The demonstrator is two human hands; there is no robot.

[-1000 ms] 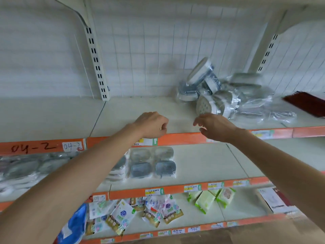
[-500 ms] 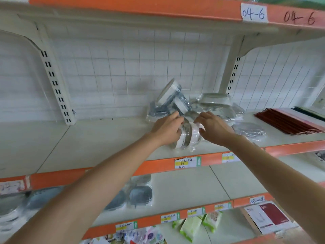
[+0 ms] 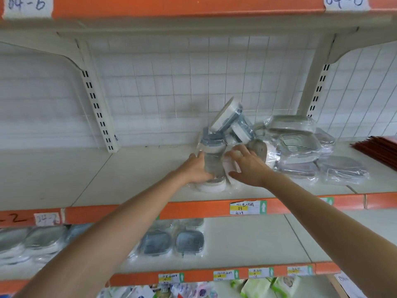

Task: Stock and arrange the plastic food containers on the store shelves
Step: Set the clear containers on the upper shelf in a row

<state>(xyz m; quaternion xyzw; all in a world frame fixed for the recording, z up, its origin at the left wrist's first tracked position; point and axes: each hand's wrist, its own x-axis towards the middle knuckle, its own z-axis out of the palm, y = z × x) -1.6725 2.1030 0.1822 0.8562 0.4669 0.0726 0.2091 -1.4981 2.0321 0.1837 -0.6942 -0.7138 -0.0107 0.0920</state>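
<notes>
**Containers gripped on the middle shelf**

Containers (image 3: 211, 168) wrapped in clear plastic stand at the centre of the frame, on the white shelf (image 3: 133, 168) with the orange edge. We see a stack with a grey lid on top and a white one at the bottom, upright near the shelf's front. Our left hand (image 3: 196, 168) curls round its left side, thumb and fingers against the wrap. Our right hand (image 3: 247, 166) reaches in from the right with fingers spread, fingertips on the wrap beside the stack; we cannot tell whether it grips or only touches.

Just behind, toward the upper centre, a tilted container (image 3: 225, 116) leans against the wire grid back wall (image 3: 171, 82), with more round ones tumbled beside it. To the right lies a pile of flat packs (image 3: 298, 145), some stacked, some spread on the shelf. At the far right edge sits a bundle of dark red sticks (image 3: 378, 147).

A yellow and white price tag (image 3: 247, 207) is stuck on the orange edge below our right wrist. In the lower part of the frame, the next shelf carries grey-lidded packs (image 3: 189, 241) in a row running to the left edge. At the bottom, colourful packets (image 3: 193, 291) show in blur.
</notes>
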